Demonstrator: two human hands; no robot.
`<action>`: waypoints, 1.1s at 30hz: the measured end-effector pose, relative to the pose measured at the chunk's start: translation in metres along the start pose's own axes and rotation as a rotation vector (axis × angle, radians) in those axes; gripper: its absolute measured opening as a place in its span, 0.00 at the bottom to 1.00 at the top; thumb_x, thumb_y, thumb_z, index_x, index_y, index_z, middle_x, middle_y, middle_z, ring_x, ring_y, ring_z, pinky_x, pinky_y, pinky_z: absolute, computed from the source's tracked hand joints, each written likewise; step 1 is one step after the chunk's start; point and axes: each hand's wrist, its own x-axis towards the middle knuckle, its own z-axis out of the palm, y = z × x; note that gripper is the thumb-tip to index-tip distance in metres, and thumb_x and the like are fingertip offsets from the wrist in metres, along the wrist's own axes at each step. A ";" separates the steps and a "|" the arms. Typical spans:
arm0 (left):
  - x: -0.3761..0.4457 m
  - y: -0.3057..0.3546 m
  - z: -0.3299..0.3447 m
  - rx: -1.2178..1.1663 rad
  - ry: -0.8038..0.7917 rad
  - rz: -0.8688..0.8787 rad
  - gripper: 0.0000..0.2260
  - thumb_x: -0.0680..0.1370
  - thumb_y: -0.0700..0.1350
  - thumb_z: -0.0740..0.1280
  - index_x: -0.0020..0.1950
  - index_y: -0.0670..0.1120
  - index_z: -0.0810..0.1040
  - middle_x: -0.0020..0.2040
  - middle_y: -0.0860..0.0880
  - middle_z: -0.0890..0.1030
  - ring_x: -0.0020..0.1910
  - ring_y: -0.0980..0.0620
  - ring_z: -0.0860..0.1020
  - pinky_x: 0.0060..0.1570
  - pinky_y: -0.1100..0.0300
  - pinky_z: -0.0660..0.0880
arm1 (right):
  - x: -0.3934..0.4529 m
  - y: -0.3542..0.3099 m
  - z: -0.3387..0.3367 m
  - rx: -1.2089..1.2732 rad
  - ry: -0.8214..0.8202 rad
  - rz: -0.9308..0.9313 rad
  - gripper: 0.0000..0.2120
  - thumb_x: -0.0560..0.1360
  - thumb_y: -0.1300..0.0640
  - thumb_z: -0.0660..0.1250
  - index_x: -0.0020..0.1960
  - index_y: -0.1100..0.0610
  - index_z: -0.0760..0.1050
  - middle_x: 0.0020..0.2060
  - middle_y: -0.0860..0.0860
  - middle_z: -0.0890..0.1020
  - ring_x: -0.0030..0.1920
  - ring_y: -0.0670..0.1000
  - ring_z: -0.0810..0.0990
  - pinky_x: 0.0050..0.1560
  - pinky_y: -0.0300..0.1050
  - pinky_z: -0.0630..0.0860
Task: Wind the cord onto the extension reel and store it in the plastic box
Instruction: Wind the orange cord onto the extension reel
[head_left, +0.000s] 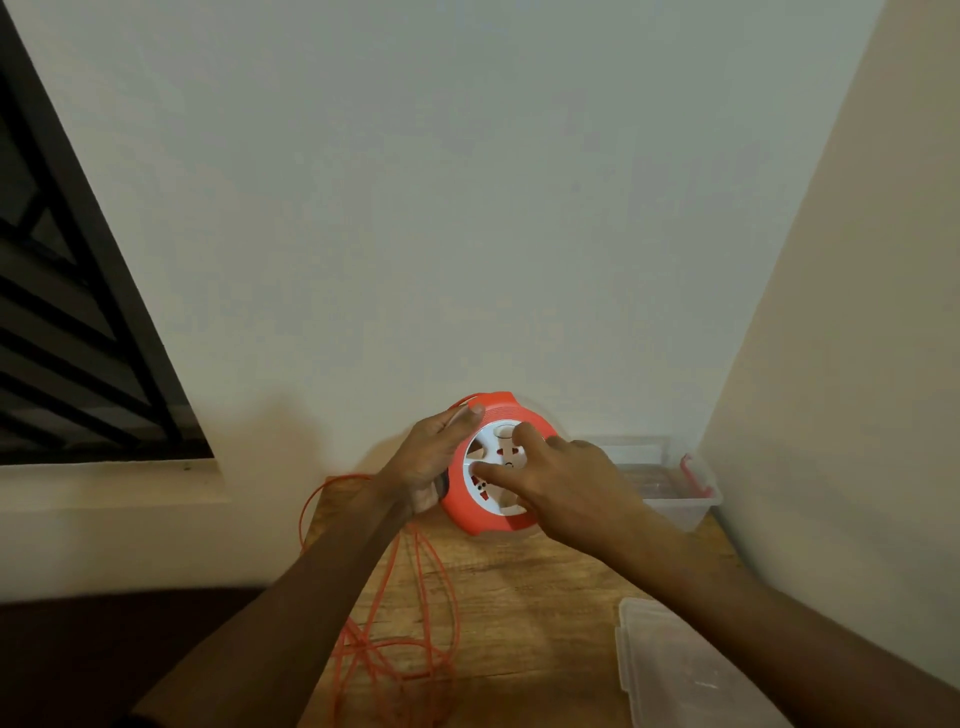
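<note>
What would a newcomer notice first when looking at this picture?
The bright orange extension reel stands out at the centre, held up over the wooden table. The left hand grips its rim while the right hand has its fingers on the white face. Loose orange cord trails over the table below, and a clear plastic box waits at the right.
</note>
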 end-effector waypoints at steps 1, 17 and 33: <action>0.000 0.001 0.000 0.018 -0.009 0.000 0.14 0.79 0.55 0.69 0.59 0.49 0.85 0.55 0.43 0.88 0.50 0.42 0.88 0.41 0.51 0.85 | 0.000 0.001 -0.001 -0.032 -0.001 0.010 0.32 0.74 0.59 0.69 0.73 0.44 0.60 0.62 0.61 0.75 0.45 0.61 0.81 0.35 0.48 0.75; 0.008 0.001 0.015 -0.078 0.131 0.128 0.13 0.77 0.54 0.73 0.57 0.49 0.86 0.54 0.42 0.88 0.52 0.43 0.88 0.46 0.49 0.86 | 0.029 -0.008 0.029 0.693 0.323 0.771 0.30 0.66 0.32 0.66 0.64 0.45 0.74 0.53 0.47 0.84 0.50 0.53 0.83 0.42 0.44 0.75; 0.002 0.001 0.000 0.012 0.033 0.036 0.19 0.75 0.58 0.71 0.60 0.48 0.84 0.55 0.42 0.88 0.49 0.41 0.88 0.40 0.51 0.85 | 0.004 0.009 -0.002 0.067 -0.045 0.042 0.28 0.72 0.59 0.72 0.68 0.44 0.67 0.67 0.58 0.70 0.44 0.58 0.82 0.33 0.47 0.77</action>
